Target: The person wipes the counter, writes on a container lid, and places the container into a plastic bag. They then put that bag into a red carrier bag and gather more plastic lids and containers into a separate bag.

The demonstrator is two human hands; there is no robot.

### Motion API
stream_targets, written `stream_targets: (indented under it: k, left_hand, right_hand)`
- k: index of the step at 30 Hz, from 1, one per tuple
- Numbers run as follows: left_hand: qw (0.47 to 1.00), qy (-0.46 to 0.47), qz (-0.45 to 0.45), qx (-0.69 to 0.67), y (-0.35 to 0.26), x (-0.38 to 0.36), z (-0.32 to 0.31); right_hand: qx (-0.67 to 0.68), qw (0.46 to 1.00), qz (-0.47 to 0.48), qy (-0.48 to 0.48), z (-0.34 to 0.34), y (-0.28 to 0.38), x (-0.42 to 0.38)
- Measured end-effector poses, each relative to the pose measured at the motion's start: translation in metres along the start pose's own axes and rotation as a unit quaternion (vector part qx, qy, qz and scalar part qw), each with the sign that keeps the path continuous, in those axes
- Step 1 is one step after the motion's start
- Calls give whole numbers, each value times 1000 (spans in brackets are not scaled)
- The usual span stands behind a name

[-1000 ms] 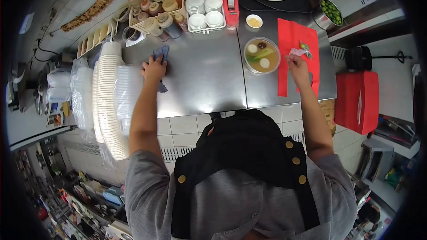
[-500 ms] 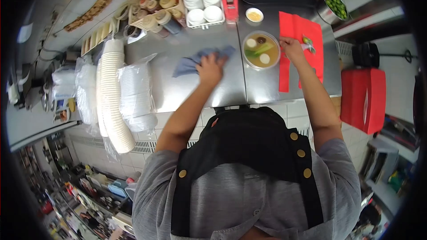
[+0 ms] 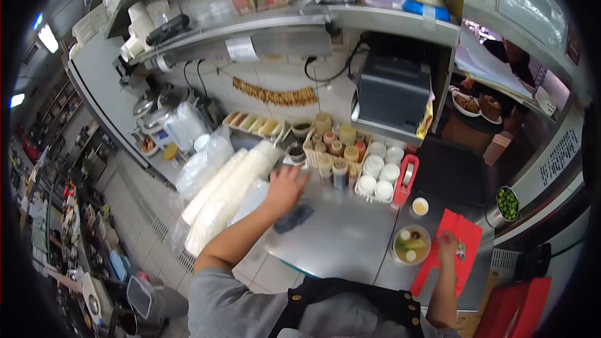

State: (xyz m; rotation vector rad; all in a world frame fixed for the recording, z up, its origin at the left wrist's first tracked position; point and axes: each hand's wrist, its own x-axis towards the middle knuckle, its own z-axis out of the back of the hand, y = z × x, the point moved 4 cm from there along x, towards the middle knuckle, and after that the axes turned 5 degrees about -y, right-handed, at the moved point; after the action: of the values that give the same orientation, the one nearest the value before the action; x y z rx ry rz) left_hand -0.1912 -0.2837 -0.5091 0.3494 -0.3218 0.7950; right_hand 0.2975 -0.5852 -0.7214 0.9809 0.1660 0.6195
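Grey sleeves and a black apron fill the near edge of the view, and from them two bare arms are stretched forward over a stainless steel counter [image 3: 341,238]. The left arm is extended up toward eleven o'clock, elbow bent outward, and the left hand [image 3: 285,189] is spread flat, palm down, fingers fanned. A dark blue cloth [image 3: 294,218] is seen just below the palm on the steel, at the wrist's five o'clock side; whether the hand actually presses on it cannot be told. The right arm is raised nearly straight toward twelve o'clock, and the right hand [image 3: 447,244] is laid on a red sheet [image 3: 454,253], fingertips beside a small wrapped item [image 3: 461,250]; whether that item is pinched cannot be told. A bowl of soup [image 3: 410,245] stands just at the right hand's nine o'clock, touching the red sheet's edge.

Farther off, at the left hand's nine o'clock, stacks of white paper bowls [image 3: 228,195] are laid on their sides in plastic. Beyond the fingers, at one o'clock, a basket of sauce bottles [image 3: 332,150] is set, then a rack of small white dishes [image 3: 379,178] and a red tape dispenser [image 3: 405,178].

Compared with half a second ago, the view has been tilted up sharply, so shelves and the back wall are now shown. The left hand has been swept back leftward across the steel, away from the soup bowl, with the cloth bunched smaller. The right hand has been kept on the red sheet.
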Motion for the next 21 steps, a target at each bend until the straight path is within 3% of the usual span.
stream_targets:
  k: [2, 5, 7, 9, 12, 13, 15, 16, 18, 19, 21]
  left_hand:
    - [978, -207, 22, -28, 28, 65, 109]
    - [853, -515, -68, -38, 83, 118, 246]
    - [776, -626, -69, -37, 129, 153, 305]
    - [731, -671, -94, -85, 162, 190, 354]
    - [809, -575, -53, -114, 223, 266, 388]
    - [807, -575, -60, -119, 238, 292, 394]
    - [886, -449, -72, -87, 258, 347, 394]
    - [885, -451, -77, -89, 261, 361, 393]
    - [839, -500, -199, 80, 248, 378, 391]
    - [836, -503, -202, 78, 250, 387, 392]
    - [876, -427, -216, 59, 251, 407, 391]
  right_hand:
    - [-6, 999, -23, -42, 5, 5, -6]
    - [-27, 989, -84, -119, 15, 12, -19]
    - [-25, 978, -140, -150, 27, 82, -46]
    - [-31, 973, -147, -178, 18, 73, -59]
    - [-62, 965, -141, -210, 13, 77, -90]
    - [-85, 965, -128, -214, 12, 81, -101]
    - [-76, 959, -153, -228, 15, 62, -122]
    - [-68, 954, -171, -238, 16, 56, -128]
    - [-39, 945, -197, -259, 26, 72, -151]
    - [-11, 936, -220, -274, 32, 80, -160]
    - [-14, 937, -197, -288, 38, 55, -178]
